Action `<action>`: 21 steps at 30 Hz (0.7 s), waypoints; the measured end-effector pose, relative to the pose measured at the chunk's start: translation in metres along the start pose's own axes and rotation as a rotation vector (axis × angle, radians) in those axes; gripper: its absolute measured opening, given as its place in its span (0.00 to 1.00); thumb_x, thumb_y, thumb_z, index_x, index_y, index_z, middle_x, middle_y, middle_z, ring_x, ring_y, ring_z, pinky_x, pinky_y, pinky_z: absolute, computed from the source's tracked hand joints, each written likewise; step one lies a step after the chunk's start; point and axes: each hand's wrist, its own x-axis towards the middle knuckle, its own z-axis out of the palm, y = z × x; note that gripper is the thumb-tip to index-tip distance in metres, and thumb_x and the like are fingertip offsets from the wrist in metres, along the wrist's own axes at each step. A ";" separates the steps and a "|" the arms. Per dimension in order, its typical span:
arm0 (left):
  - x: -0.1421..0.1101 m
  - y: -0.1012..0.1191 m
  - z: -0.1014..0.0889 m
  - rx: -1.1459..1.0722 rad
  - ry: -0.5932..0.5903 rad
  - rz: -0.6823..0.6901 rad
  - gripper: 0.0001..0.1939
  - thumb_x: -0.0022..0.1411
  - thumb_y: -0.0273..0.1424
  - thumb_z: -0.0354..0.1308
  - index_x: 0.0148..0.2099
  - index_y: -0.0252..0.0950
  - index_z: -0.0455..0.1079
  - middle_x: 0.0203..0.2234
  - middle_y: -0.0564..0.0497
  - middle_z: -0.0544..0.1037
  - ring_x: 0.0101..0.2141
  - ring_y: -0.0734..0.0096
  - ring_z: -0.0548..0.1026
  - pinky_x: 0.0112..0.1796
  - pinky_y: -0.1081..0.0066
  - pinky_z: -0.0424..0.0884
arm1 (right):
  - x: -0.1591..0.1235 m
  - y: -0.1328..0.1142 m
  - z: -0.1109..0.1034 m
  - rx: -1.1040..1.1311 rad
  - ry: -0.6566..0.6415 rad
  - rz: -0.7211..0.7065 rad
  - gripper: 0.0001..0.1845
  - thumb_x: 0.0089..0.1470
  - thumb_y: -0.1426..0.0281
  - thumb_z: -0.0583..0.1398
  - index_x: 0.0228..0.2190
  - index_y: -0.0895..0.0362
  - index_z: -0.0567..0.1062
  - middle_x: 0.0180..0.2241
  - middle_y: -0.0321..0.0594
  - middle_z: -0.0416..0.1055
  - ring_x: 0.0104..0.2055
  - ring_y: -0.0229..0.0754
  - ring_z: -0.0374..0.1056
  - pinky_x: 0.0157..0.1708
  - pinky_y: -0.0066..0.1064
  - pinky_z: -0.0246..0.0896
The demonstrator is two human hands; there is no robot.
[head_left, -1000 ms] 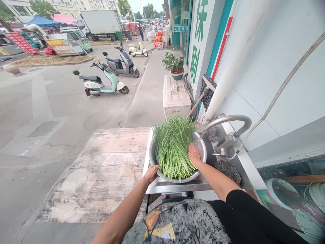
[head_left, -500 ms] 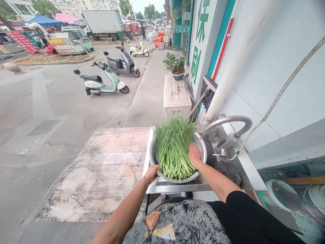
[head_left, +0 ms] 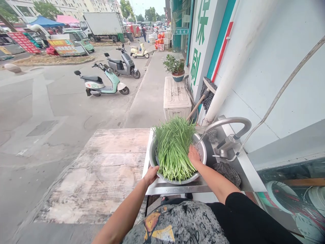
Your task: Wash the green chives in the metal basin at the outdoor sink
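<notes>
A round steel basin (head_left: 153, 153) stands in a small outdoor sink, heaped with long green chives (head_left: 173, 146) that fan out over its far rim. My left hand (head_left: 150, 175) grips the basin's near left rim, fingers curled over the edge. My right hand (head_left: 194, 154) rests on the right side of the chive pile inside the basin; its fingertips are buried among the stalks. A curved steel tap (head_left: 228, 124) arches over the basin from the right and runs water beside my right hand.
A worn wooden tabletop (head_left: 106, 169) adjoins the sink on the left. A steel-wool scourer (head_left: 227, 171) lies on the sink ledge at right. Behind stand a white box (head_left: 176, 96), a potted plant (head_left: 175, 66), a broom (head_left: 205, 93), and parked scooters (head_left: 101, 83).
</notes>
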 end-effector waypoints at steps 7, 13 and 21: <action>-0.007 0.005 0.003 -0.016 0.002 -0.008 0.17 0.49 0.16 0.54 0.43 0.29 0.65 0.25 0.47 0.76 0.27 0.66 0.77 0.29 0.70 0.75 | 0.002 0.001 0.002 -0.002 0.001 0.009 0.34 0.60 0.75 0.42 0.66 0.63 0.40 0.67 0.50 0.41 0.68 0.45 0.40 0.63 0.37 0.41; -0.006 0.005 0.003 -0.026 0.004 -0.008 0.19 0.48 0.16 0.54 0.44 0.29 0.65 0.25 0.47 0.76 0.28 0.66 0.77 0.29 0.70 0.75 | 0.003 0.001 0.002 0.010 -0.009 0.022 0.34 0.59 0.75 0.42 0.66 0.62 0.39 0.67 0.51 0.39 0.68 0.46 0.40 0.62 0.39 0.41; -0.011 0.007 0.005 -0.029 0.020 -0.016 0.16 0.48 0.15 0.53 0.42 0.30 0.65 0.24 0.48 0.75 0.25 0.67 0.76 0.28 0.70 0.75 | -0.002 -0.004 -0.006 0.045 -0.007 0.030 0.33 0.61 0.72 0.43 0.66 0.61 0.41 0.67 0.51 0.42 0.67 0.47 0.42 0.62 0.38 0.43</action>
